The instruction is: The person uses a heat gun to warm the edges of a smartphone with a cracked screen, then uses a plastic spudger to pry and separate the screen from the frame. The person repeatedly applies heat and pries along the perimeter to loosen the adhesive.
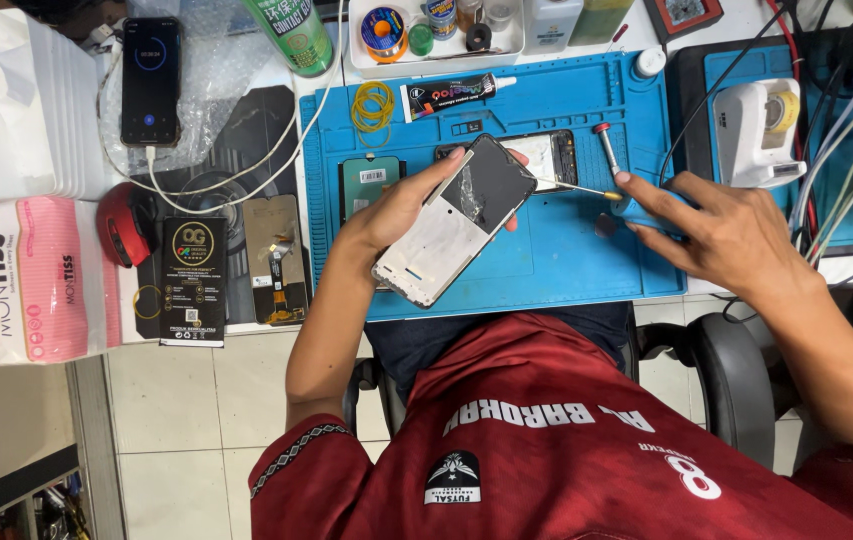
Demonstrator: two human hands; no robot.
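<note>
My left hand [396,205] holds a disassembled phone frame [454,222], white inside with a dark panel at its upper end, tilted above the blue work mat [566,250]. My right hand [726,235] grips a blue-handled tool [636,212] whose thin metal tip [571,188] points left toward the phone's upper edge. Behind the held frame another opened phone body [551,155] lies on the mat. A screwdriver with a red top [606,145] rests beside it.
On the mat lie yellow rubber bands [373,104], a glue tube [451,95] and a green-backed part [368,182]. To the left are a black phone on a cable [150,80], a red round object [124,225], a black box [193,282], a screen part [276,258] and a tissue pack [31,280]. A white tape dispenser [761,130] stands right.
</note>
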